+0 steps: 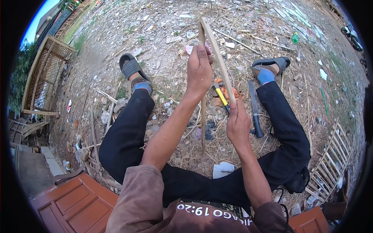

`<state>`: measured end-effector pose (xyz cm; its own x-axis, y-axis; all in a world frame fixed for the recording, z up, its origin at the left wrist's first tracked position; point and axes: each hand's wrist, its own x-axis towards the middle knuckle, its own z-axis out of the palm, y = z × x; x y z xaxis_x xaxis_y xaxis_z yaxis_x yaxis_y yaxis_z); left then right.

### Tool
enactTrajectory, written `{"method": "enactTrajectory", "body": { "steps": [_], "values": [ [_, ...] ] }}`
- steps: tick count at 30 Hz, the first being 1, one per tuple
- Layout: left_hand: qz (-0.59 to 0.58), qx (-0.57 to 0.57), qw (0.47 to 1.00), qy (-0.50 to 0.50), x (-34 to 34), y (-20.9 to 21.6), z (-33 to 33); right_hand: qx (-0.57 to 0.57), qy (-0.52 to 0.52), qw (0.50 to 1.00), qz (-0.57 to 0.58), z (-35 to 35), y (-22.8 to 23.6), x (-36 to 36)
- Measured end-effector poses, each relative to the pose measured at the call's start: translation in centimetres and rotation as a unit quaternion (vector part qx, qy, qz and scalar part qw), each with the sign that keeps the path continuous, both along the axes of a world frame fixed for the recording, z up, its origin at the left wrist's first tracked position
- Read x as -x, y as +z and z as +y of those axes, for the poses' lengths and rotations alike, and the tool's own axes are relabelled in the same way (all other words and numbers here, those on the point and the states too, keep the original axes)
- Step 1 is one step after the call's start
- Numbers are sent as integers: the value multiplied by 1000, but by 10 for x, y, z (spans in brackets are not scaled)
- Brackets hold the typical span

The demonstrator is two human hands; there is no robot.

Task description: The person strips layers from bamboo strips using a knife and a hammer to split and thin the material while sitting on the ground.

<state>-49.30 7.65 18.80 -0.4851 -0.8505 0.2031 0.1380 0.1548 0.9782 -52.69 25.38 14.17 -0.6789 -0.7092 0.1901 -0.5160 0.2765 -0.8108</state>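
Note:
My left hand (pixel 200 70) is closed around a narrow wooden strip (pixel 203 124), held upright in front of me, its lower end reaching down toward the ground. Lower and to the right, my right hand (pixel 238 124) grips the bottom end of a second, paler wooden strip (pixel 218 58). At the top the two strips meet in a narrow point; whether they are joined there I cannot tell. Between my legs lies a yellow-and-black handled tool (pixel 220 97), its head partly hidden near orange pieces. A long-bladed knife (pixel 254 108) with a dark handle rests beside my right leg.
Dry straw, stones and litter cover the ground. A lattice frame (pixel 44 75) leans at the left, and a slatted frame (pixel 330 163) lies at the right. Behind my left side is a brown panelled door (pixel 77 204). A green bottle (pixel 295 37) and a motorbike (pixel 351 38) are farther off.

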Motion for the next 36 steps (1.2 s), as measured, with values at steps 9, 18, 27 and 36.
{"method": "enactTrajectory", "body": {
  "steps": [9, 18, 27, 36],
  "values": [
    [-28, -21, 999, 16, 6, -8, 14, 37, -40, 998, -41, 5, -12, -35],
    [84, -174, 979, -60, 6, -1, 20, 47, -52, 987, -145, -11, -4, -19],
    [-10, 30, 999, -40, 4, -37, 41, 106, -47, 985, -130, -26, 33, 6],
    [-16, -213, 962, -169, 3, -8, 62, 126, 4, 939, -319, -16, 22, 23]
  ]
}}
